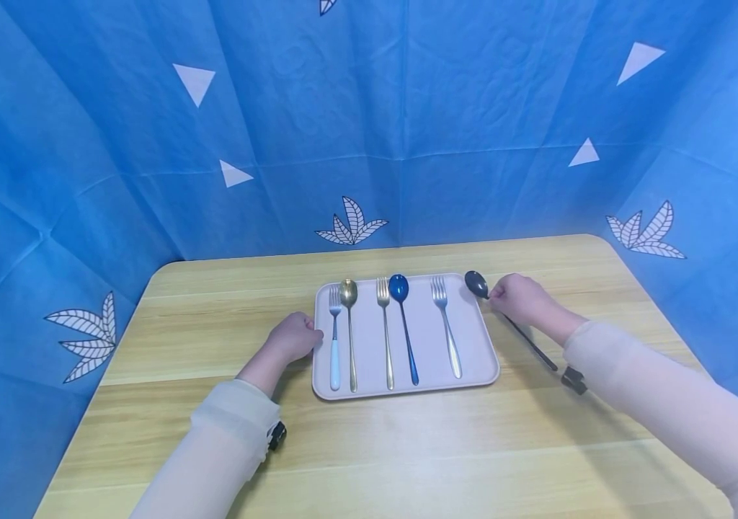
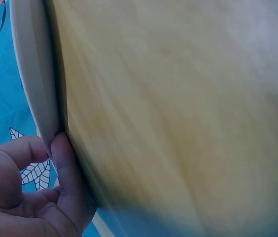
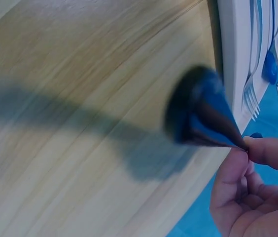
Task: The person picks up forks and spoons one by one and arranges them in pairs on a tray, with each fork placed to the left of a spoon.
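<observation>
My left hand (image 1: 294, 337) pinches the left rim of a pale pink tray (image 1: 421, 360); in the left wrist view thumb and finger meet on the tray's edge (image 2: 33, 74). My right hand (image 1: 519, 297) pinches a black spoon (image 1: 476, 283) just below its bowl, beside the tray's upper right corner. The spoon's handle slants down toward the wrist and appears blurred in the right wrist view. On the tray lie a fork with a light blue handle (image 1: 334, 364), a gold spoon (image 1: 349, 293), a gold fork (image 1: 383, 292), a blue spoon (image 1: 398, 288) and a silver fork (image 1: 448, 335).
The tray stands on a light wooden table (image 1: 408, 454) with rounded far corners. A blue curtain (image 1: 401, 108) with white triangles and leaf prints hangs behind and at both sides. Small black devices (image 1: 574, 380) sit at both wrists.
</observation>
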`<state>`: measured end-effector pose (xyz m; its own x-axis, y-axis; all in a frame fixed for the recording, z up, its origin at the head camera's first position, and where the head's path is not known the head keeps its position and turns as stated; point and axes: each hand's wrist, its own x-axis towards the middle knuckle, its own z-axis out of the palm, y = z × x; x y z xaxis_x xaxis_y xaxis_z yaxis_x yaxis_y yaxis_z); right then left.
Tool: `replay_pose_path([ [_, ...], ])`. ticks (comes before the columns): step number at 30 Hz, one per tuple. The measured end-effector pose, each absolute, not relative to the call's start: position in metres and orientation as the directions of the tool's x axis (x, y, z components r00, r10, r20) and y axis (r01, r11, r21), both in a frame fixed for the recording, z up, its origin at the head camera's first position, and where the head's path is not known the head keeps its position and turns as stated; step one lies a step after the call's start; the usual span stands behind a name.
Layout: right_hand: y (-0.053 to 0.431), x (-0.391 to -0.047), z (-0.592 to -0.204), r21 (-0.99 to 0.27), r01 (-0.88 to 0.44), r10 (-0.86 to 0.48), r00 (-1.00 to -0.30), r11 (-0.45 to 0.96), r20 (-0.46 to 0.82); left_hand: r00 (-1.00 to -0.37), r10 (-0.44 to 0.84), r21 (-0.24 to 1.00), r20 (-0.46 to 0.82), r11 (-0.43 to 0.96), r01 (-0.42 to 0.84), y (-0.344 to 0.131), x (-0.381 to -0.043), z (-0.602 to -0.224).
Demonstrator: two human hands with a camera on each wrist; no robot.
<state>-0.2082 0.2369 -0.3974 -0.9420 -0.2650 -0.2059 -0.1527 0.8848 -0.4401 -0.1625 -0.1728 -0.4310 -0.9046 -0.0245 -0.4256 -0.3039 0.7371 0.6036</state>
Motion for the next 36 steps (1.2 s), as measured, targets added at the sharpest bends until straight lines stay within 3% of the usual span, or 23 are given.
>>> replay_pose_path([
  [19, 0.215, -0.211, -0.405, -0.443, -0.123, -0.237, -0.948, 0.888, -0.212, -0.902, -0.034, 0.598, -0.43, 0.738, -0.313, -0.173, -0.163, -0.431],
  [36, 0.205, -0.217, -0.416, -0.458, -0.015, -0.157, -0.949, 0.889, -0.275, -0.9, -0.029, 0.599, -0.435, 0.737, -0.313, -0.173, -0.163, -0.428],
])
